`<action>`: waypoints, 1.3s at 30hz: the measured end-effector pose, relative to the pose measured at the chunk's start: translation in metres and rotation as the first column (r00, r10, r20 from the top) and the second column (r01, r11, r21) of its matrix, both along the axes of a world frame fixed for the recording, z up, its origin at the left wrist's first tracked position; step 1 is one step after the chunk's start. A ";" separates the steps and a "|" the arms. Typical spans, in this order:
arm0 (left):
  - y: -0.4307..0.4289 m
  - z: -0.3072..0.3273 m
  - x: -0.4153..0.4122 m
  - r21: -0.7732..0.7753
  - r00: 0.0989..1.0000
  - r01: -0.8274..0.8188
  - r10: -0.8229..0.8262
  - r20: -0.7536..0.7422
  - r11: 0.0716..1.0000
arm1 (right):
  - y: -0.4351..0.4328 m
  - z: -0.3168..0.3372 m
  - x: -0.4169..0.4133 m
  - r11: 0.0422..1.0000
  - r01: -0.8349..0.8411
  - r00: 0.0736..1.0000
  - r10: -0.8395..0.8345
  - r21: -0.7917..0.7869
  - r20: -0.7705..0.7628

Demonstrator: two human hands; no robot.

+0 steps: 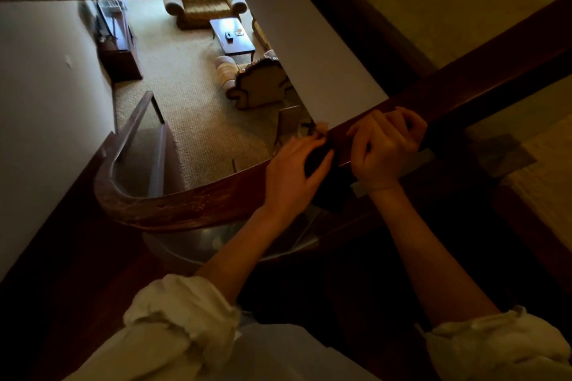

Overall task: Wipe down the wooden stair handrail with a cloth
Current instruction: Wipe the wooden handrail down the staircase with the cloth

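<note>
The wooden handrail is long and brown. It comes down from 2 o'clock, goes through the middle, then bends round to 8 o'clock.

Both hands are on it, near the middle. The left hand reaches over the rail. Its fingers stretch to the far side and its thumb wraps round a dark cloth, so it holds the cloth on the wood. The cloth is hard to see in the dim light. It lies on the rail between the two hands, and a bit of it seems to hang down toward 6 o'clock.

The right hand is just beside the cloth, at 3 o'clock from the left hand. Its fingers curl tight over the top of the rail and grip it.

Two pale rolled-up sleeves show at 7 o'clock and 5 o'clock.

Far below, at 12 o'clock, is a room with a pale carpet. A low table stands on it, with a sofa just behind. A white wall runs along at 1 o'clock.
</note>
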State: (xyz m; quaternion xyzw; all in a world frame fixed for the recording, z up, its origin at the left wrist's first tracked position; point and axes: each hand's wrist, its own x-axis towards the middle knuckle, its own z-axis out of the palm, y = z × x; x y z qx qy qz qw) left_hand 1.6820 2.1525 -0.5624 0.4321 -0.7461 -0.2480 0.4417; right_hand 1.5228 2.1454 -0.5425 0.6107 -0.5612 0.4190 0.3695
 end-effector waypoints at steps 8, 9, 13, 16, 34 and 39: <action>-0.026 -0.029 0.057 0.320 0.999 -0.008 0.020 -0.034 0.947 | 0.001 0.003 -0.001 1.000 -0.021 1.000 0.021 0.007 0.011; -0.026 -0.035 0.071 0.352 0.997 -0.065 0.071 -0.003 0.934 | 0.001 0.003 0.001 1.000 -0.017 1.000 0.017 0.004 0.017; -0.027 -0.015 0.038 0.312 0.995 -0.041 0.010 0.101 0.949 | 0.002 0.005 0.003 1.000 -0.004 1.000 0.004 0.001 0.024; -0.020 0.021 -0.015 0.169 0.999 0.028 -0.032 0.024 0.985 | 0.001 0.005 0.002 1.000 0.024 1.000 -0.024 0.001 0.000; -0.096 -0.005 0.026 0.583 0.901 0.330 -0.432 0.041 0.743 | -0.012 0.017 0.059 0.840 0.319 0.943 -0.329 0.440 -0.054; -0.116 -0.002 0.001 0.709 0.831 0.484 -0.522 -0.189 0.513 | -0.016 0.011 0.063 0.843 0.305 0.937 -0.348 0.444 0.017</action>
